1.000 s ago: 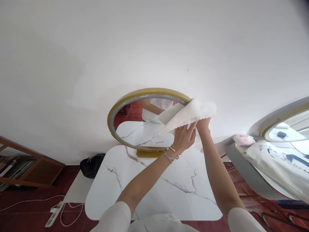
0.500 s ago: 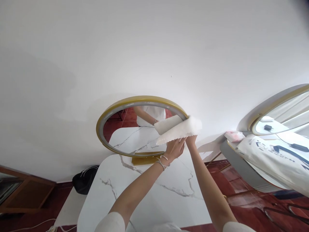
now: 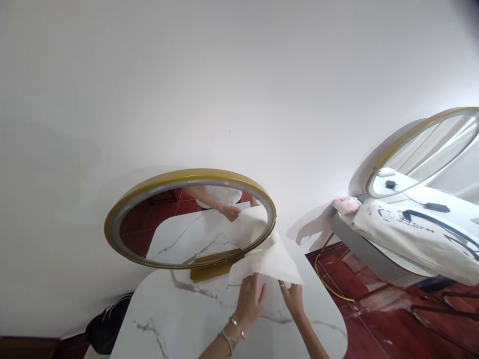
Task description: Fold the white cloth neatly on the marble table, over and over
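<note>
A white cloth or paper sheet with a scalloped edge [image 3: 266,262] hangs below the right side of an oval mirror with a gold frame [image 3: 190,174]. My left hand [image 3: 249,301] grips its near edge, fingertips hidden beneath it, thumb pointing up. On the right, my right hand [image 3: 293,298], with a ring, holds the sheet's other near corner. The mirror stands on a gold base [image 3: 211,270] on a white marbled table [image 3: 187,314]. Its glass reflects the sheet, an arm and the tabletop.
At the right, a second gold-framed mirror [image 3: 400,142] stands on another table [image 3: 377,249] bearing a white printed bag [image 3: 411,234], a pink-and-white packet [image 3: 347,204] and a black adapter [image 3: 437,207]. A black bag [image 3: 108,324] lies at the lower left.
Both hands have come down with the sheet, from the mirror's right edge to just above the tabletop, and moved apart. The camera view has shifted, so the mirror appears lower and further left.
</note>
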Demonstrator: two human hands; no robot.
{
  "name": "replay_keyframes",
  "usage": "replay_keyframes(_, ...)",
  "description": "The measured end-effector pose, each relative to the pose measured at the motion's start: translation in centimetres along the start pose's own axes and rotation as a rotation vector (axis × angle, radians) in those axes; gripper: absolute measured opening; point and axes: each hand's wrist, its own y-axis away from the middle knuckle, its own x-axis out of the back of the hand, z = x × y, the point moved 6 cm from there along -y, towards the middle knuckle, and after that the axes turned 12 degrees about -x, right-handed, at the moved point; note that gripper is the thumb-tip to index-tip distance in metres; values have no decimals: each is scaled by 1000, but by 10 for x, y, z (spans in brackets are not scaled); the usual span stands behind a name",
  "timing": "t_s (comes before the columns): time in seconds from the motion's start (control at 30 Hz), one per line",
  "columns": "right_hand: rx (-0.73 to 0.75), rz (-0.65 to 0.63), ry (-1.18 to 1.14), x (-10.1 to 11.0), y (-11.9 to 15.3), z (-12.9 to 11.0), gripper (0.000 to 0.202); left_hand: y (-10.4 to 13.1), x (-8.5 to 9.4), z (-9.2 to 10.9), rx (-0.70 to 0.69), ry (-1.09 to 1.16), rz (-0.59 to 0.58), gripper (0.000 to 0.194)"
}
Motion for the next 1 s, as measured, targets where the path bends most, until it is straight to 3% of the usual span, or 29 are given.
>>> replay_keyframes(0.07, -82, -68, -190, 4, 7, 11, 50, 20, 8, -24, 230, 206, 223, 38)
replay_keyframes(0.13, -280, -201, -438, -1, 10, 23, 61, 35, 12, -46, 459, 444, 446, 43)
replay_keyframes(0.2, -468, -292, -555, -11, 11, 32, 69, 41, 11, -61, 647, 649, 579, 47)
replay_keyframes(0.27, -517, -236, -431, -14, 8, 38, 74, 41, 7, -66, 782, 822, 609, 49)
replay_keyframes(0.37, -447, -97, -191, -15, 4, 43, 78, 38, 6, -66, 878, 1033, 585, 59)
replay_keyframes(0.5, -396, -159, -157, -36, 9, 44, 79, 33, 16, -70, 817, 994, 557, 72)
replay_keyframes(0.67, -458, -285, -258, -69, 13, 38, 78, 24, 25, -76, 688, 689, 339, 40)
replay_keyframes(0.77, -429, -284, -274, -67, 17, 29, 82, 31, 38, -74, 662, 560, 320, 35)
replay_keyframes(0.9, -284, -378, -269, -49, 37, 8, 69, 49, 63, -55, 573, 337, 313, 35)
replay_keyframes(1.0, -215, -488, -230, -42, 56, -8, 50, 49, 75, -17, 270, 54, 220, 53)
